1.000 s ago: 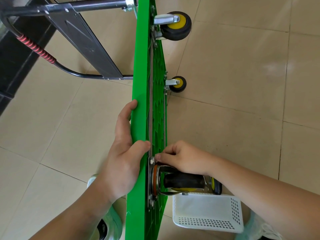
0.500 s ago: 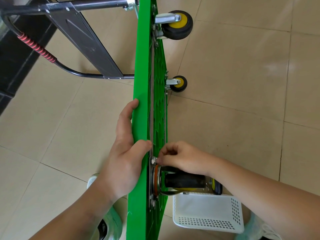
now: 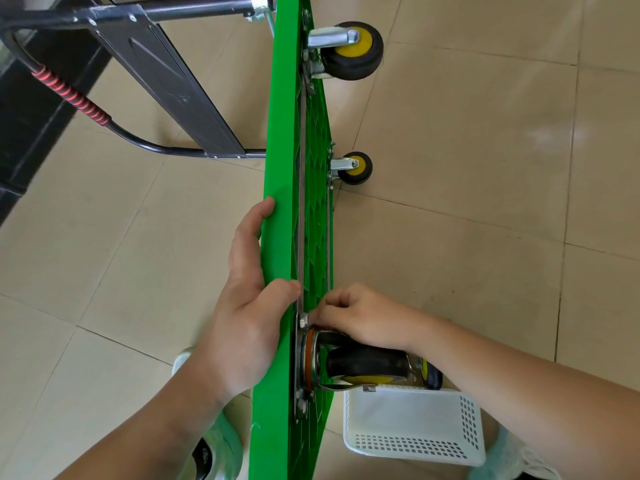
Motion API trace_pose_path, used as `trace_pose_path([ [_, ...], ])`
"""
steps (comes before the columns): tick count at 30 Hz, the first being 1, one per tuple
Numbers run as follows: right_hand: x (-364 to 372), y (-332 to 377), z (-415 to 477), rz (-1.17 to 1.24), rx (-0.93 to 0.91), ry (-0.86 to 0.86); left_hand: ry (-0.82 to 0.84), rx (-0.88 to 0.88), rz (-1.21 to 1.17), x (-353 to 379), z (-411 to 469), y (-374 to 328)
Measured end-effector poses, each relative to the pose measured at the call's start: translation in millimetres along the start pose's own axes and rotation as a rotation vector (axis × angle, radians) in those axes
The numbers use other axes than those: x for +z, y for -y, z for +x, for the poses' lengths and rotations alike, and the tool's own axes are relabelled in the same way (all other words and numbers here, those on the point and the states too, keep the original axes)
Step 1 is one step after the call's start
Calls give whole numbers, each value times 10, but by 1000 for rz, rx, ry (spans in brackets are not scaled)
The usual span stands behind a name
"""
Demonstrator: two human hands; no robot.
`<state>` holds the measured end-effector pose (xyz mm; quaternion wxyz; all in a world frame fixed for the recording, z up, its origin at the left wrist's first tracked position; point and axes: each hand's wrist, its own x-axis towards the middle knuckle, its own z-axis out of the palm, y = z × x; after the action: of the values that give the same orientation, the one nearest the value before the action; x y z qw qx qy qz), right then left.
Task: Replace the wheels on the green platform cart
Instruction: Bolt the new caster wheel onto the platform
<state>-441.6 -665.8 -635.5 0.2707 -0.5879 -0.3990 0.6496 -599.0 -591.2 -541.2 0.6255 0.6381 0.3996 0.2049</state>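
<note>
The green platform cart stands on its edge, underside facing right. My left hand grips its upper edge, fingers along the deck side and thumb over the rim. A black caster with a yellow hub sits against the underside near me on a metal mounting plate. My right hand pinches a small silver nut at the top corner of that plate. Two more casters are fixed farther along: a large one and a small-looking one.
A white perforated plastic basket lies on the tiled floor just below the near caster. The cart's black folded handle with red grip extends to the left. A dark wall base runs along the far left. My shoe shows beneath the cart.
My right hand's fingers have shifted slightly around the nut on the mounting plate. My left hand and the cart have stayed put.
</note>
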Motion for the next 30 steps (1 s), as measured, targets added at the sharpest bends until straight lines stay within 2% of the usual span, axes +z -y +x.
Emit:
trace_pose_path([
  [6, -30, 16, -47, 22, 30, 8, 2, 0, -8, 3, 1, -5],
  [11, -26, 37, -27, -61, 9, 4, 3, -6, -3, 1, 0, 0],
  [16, -40, 25, -44, 16, 17, 7, -2, -2, 1, 5, 2, -7],
  [24, -5, 74, 20, -111, -2, -17, 5, -1, -22, 17, 4, -14],
  [30, -72, 18, -31, -63, -22, -13, -2, 10, -13, 4, 7, 2],
])
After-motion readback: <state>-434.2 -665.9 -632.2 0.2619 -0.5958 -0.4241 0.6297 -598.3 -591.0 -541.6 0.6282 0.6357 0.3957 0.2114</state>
